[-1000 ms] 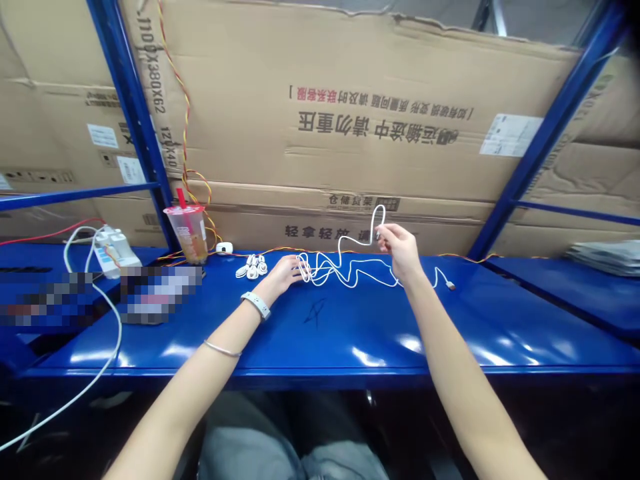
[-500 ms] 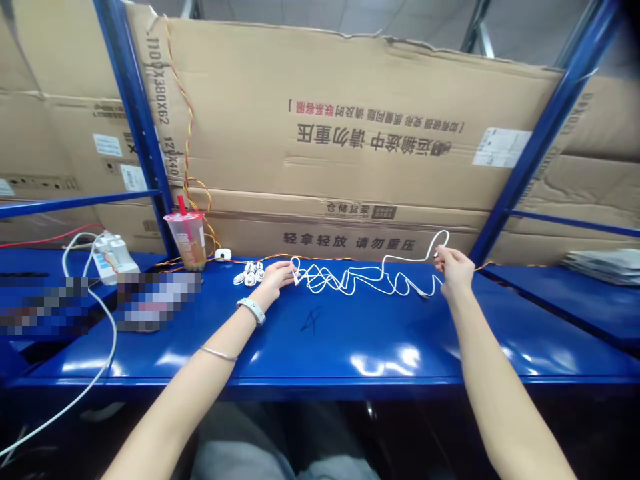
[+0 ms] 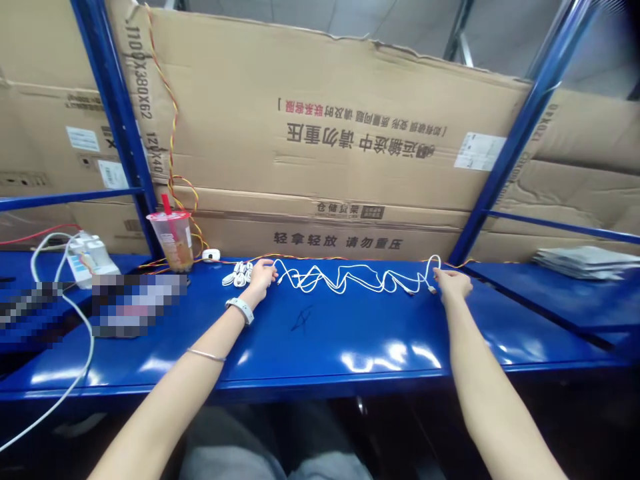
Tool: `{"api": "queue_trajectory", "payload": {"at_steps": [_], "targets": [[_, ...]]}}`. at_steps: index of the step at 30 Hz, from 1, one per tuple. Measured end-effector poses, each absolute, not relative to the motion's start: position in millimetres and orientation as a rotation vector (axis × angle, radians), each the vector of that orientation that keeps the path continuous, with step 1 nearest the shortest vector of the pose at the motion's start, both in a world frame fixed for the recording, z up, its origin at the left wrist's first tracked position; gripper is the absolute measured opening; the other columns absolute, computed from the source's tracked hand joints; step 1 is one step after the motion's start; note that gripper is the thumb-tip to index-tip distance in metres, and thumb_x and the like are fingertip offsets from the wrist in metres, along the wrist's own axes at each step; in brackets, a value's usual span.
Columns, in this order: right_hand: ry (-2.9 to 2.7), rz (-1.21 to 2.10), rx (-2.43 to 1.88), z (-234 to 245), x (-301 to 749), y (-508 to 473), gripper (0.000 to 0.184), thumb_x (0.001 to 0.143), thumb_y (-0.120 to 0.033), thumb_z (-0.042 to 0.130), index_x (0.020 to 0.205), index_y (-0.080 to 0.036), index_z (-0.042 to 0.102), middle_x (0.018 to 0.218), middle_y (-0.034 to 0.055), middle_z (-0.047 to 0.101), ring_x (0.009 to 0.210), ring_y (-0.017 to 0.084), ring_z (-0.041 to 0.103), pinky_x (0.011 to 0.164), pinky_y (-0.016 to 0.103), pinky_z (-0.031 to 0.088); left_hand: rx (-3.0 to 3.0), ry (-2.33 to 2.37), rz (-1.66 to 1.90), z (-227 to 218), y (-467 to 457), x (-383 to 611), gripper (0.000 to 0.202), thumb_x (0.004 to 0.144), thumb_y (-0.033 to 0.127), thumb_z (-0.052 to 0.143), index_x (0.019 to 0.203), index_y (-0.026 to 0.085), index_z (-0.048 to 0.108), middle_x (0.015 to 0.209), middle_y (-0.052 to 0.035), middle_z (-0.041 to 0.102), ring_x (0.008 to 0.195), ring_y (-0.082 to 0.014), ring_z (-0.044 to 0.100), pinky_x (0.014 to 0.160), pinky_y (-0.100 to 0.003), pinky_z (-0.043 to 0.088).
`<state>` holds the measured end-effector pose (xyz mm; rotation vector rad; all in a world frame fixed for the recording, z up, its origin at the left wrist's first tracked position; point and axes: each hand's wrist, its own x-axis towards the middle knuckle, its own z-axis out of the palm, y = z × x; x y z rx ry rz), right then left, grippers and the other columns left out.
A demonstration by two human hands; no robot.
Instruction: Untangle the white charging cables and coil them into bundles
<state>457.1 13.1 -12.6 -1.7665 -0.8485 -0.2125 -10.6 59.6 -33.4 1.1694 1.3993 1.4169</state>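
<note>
- You have two bare hands in view: one left hand (image 3: 261, 279) and one right hand (image 3: 453, 283).
- On your left wrist, one wristband (image 3: 239, 310); on that forearm, one bangle (image 3: 206, 355).
- Between your hands, one long white cable (image 3: 340, 280).
- Far left of it, one small white object (image 3: 211, 255), one plastic cup (image 3: 173, 241), one red straw (image 3: 166, 205) and one power strip (image 3: 90, 260).
- Far right, one stack of papers (image 3: 583, 262).
- Far behind, two blue shelf uprights (image 3: 113, 127) (image 3: 520, 147).

A long, thin white cable (image 3: 345, 280) lies across the blue metal shelf (image 3: 350, 340) in loose zigzag loops, stretched between the left hand (image 3: 261, 279) and the right hand (image 3: 453, 283). Near the right hand, a small plug (image 3: 430, 289) rests on the shelf and a narrow loop stands upright.
</note>
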Motion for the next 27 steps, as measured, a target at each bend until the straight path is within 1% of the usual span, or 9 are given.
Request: {"api": "queue_trajectory", "payload": {"at_steps": [5,9,13,17,19,21,22,25,27], "targets": [[-0.496,0.011,-2.057,-19.6,464.4,16.7,0.022,0.055,-0.020,0.071,0.048,-0.020,0.050,0.061,0.0113,0.056,0.082,0.034,0.061,0.069,0.047,0.046,1.292,1.417,1.384,-38.9,59.6,-9.8,0.024,0.074,0.007,0.058,0.097,0.015,0.058,0.072,-0.0022,0.063,0.058,-0.0108,0.057,0.063,-0.024,0.048],[-0.518,0.073,-2.098,-20.5,463.4,17.2,0.024,0.049,-0.023,0.076,0.050,-0.018,0.053,0.074,0.0168,0.059,0.091,0.037,0.060,0.072,0.049,0.046,1.456,1.499,1.318,-39.4,58.4,-12.4,0.015,0.069,0.007,0.062,0.081,0.016,0.065,0.074,-0.0058,0.066,0.072,-0.0179,0.062,0.074,-0.030,0.049],[-0.558,0.049,-2.071,-19.6,456.4,17.5,0.018,0.054,-0.027,0.075,0.059,-0.018,0.060,0.076,0.0137,0.060,0.089,0.034,0.060,0.074,0.048,0.046,1.619,1.588,1.297,-30.4,55.8,-20.6,0.014,0.070,0.008,0.059,0.072,0.019,0.067,0.087,-0.0085,0.070,0.094,-0.0250,0.062,0.092,-0.036,0.045],[-0.582,-0.074,-2.009,-15.4,441.6,18.3,0.016,0.064,-0.023,0.065,0.080,-0.020,0.067,0.084,0.0140,0.062,0.090,0.032,0.061,0.077,0.046,0.046,1.753,1.791,1.324,-17.6,51.9,-42.3,0.013,0.074,0.011,0.057,0.077,0.016,0.068,0.108,-0.0167,0.064,0.122,-0.0345,0.046,0.106,-0.044,0.032],[-0.628,-0.128,-1.964,-12.1,432.7,18.1,0.019,0.067,-0.023,0.062,0.085,-0.020,0.068,0.087,0.0148,0.063,0.090,0.031,0.060,0.079,0.044,0.045,1.807,1.923,1.308,-13.2,50.0,-54.3,0.010,0.074,0.014,0.058,0.078,0.014,0.067,0.112,-0.0217,0.061,0.128,-0.0400,0.038,0.106,-0.050,0.029],[-0.685,-0.175,-1.911,-8.4,423.5,17.0,0.021,0.070,-0.023,0.060,0.089,-0.021,0.068,0.086,0.0130,0.065,0.088,0.029,0.060,0.079,0.042,0.045,1.841,2.015,1.264,-10.9,48.8,-63.1,0.004,0.072,0.015,0.061,0.074,0.013,0.065,0.108,-0.0237,0.061,0.127,-0.0433,0.038,0.102,-0.052,0.030],[-0.713,-0.199,-1.882,-6.4,418.9,16.2,0.022,0.071,-0.023,0.059,0.091,-0.021,0.068,0.084,0.0117,0.066,0.087,0.027,0.060,0.080,0.041,0.045,1.857,2.057,1.220,-10.4,48.5,-65.8,0.002,0.071,0.016,0.064,0.071,0.013,0.063,0.103,-0.0235,0.062,0.124,-0.0440,0.040,0.100,-0.052,0.032],[-0.801,-0.281,-1.775,-0.2,404.5,13.9,0.025,0.074,-0.024,0.056,0.095,-0.019,0.067,0.079,0.0083,0.066,0.081,0.024,0.060,0.081,0.037,0.045,1.887,2.147,1.099,-10.9,48.4,-67.8,0.018,0.062,0.022,0.075,0.061,0.015,0.058,0.088,-0.0191,0.063,0.116,-0.0424,0.048,0.092,-0.047,0.038],[-0.864,-0.340,-1.685,3.8,393.1,13.2,0.025,0.075,-0.023,0.053,0.095,-0.017,0.066,0.073,0.0059,0.064,0.076,0.022,0.060,0.080,0.035,0.045,1.926,2.184,1.006,-12.3,48.9,-66.0,0.023,0.060,0.030,0.077,0.060,0.016,0.058,0.086,-0.0174,0.064,0.112,-0.0406,0.050,0.090,-0.045,0.039]]}}
